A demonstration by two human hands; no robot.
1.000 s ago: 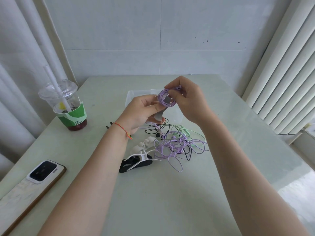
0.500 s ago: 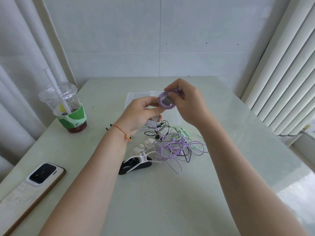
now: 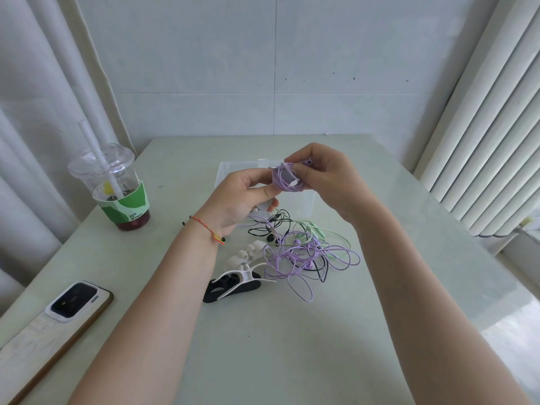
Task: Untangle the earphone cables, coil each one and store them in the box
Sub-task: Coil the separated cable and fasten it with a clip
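- The table (image 3: pixel 263 346) carries everything: a clear box (image 3: pixel 233 168) at the far middle, mostly hidden behind the hands, and nearer the person a loose tangle of cables (image 3: pixel 306 252) in purple, green and black, well apart from both hands.
- Beside the tangle, on its left, lie white and black cable clips (image 3: pixel 236 283); further left stand an iced drink cup (image 3: pixel 115 185) and a phone (image 3: pixel 73 301) face down.
- The left hand (image 3: pixel 242 197) is raised above the table, thumb and forefinger reaching toward the bundle's left edge; its lower fingers are curled and seem to hold something pale, though what it is cannot be told.
- The right hand (image 3: pixel 324 179) has its fingers closed on the purple coil (image 3: pixel 287 179), pinching it from the right and from above.
- The purple coil is a small tight bundle held between the two hands, in front of the box and above the table, with an earbud tip poking out at its top right.
- By my reading, the step in hand is finishing the wrap of this one earphone: the loops are gathered, and the loose end wants securing.
- The next move probably calls for tucking or clipping the end without letting the loops spring open, then lowering the coil into the box just behind.
- Most of the job remains, since the tangle on the table is not yet sorted.
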